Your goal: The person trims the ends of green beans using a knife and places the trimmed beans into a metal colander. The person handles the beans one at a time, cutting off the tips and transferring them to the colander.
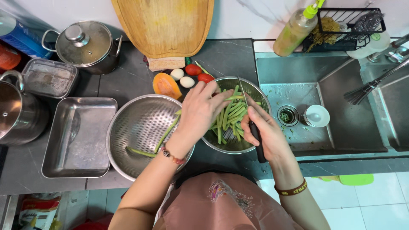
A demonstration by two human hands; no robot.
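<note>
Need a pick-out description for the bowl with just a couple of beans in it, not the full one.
Start at the sink and move left along the dark counter: the first metal bowl is heaped with green beans. The one you want is the next, the perforated steel colander under the left hand. It holds only two long beans.

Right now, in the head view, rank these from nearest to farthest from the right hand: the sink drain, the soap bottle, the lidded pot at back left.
1. Sink drain: just right of the right hand, in the sink.
2. Soap bottle: behind the sink, up and right.
3. Lidded pot: far back left, across the counter.
</note>
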